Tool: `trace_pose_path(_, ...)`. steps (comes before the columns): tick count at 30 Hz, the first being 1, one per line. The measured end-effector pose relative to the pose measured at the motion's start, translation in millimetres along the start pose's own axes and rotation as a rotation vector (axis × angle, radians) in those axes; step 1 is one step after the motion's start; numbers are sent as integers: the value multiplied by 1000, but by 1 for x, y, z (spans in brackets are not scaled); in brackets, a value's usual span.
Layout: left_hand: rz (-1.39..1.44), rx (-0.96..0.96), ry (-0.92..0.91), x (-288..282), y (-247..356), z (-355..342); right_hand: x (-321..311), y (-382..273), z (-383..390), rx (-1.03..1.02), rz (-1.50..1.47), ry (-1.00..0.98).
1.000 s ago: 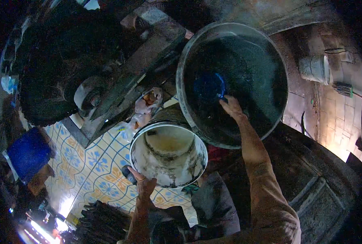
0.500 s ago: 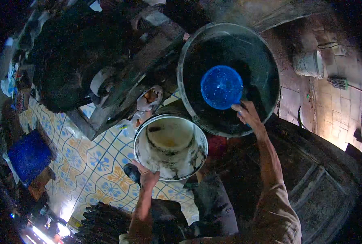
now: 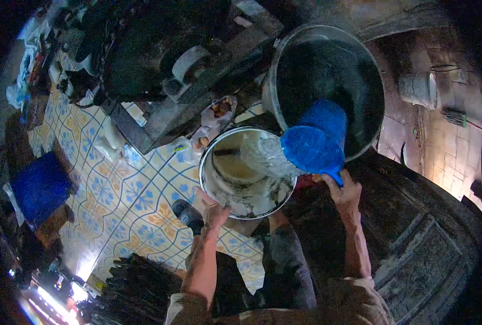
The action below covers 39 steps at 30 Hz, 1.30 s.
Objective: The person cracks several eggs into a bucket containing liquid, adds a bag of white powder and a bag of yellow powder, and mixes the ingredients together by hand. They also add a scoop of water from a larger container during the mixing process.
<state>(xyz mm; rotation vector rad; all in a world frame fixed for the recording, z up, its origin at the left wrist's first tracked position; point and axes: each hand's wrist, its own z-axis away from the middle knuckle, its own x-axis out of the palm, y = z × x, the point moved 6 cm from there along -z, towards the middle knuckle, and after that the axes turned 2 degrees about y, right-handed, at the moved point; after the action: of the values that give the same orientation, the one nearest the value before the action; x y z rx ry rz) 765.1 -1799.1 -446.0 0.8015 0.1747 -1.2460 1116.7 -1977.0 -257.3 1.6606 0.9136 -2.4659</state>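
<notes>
My right hand [image 3: 346, 190] grips the handle of a blue plastic dipper [image 3: 327, 122], which is tipped to the left. A wide stream of water [image 3: 266, 154] runs from its mouth into a white bucket [image 3: 246, 209] stained dark inside. Some cloudy liquid shows at the bucket's bottom. At the bucket's near left, my left hand [image 3: 215, 212] holds its rim, fingers along the outer side. Behind the dipper stands a large dark round tub [image 3: 275, 89] with water inside, its rim partly covered by the dipper.
Plastic bags with brownish round things [image 3: 219, 111] lie beyond the bucket. A dark wooden frame [image 3: 159, 130] stands left of them on patterned tiles [image 3: 138, 192]. Dark sticks [image 3: 138, 287] are piled at lower left. A dark panel [image 3: 419, 254] lies right; a whitish pail [image 3: 417, 89] sits far right.
The dipper has moved from inside the tub to above the bucket's right edge and tipped, and water now pours out. My left hand remains at the bucket's rim. The whole view has shifted.
</notes>
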Motion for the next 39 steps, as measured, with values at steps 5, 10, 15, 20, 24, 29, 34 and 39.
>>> trace_pose_path(5, -45, -101, -87, -4, 13, 4, 13, -9, 34, -242, 188, 289)
trace_pose_path(10, -79, -8, -27, 7, -25, -5, 45, -11, 59, -181, 269, 159)
trace_pose_path(15, -88, 177, 137, -2, 6, 1, 79, 31, 94, -447, 328, 208)
trace_pose_path(20, -28, 57, -25, 18, -14, -4, 97, 44, 94, -414, 321, 94)
trace_pose_path(24, -348, 71, -16, 19, -126, -22, 91, 4, 35, -330, 131, 166)
trace_pose_path(29, 120, -25, -33, 3, 3, 2, 44, 55, -113, -67, 399, 271)
trace_pose_path(34, -80, 174, 66, -2, 16, 0, 80, 109, -206, -13, 688, 98)
trace_pose_path(39, -43, 104, 115, -9, -40, 4, 164, 116, -218, 136, 619, -431)
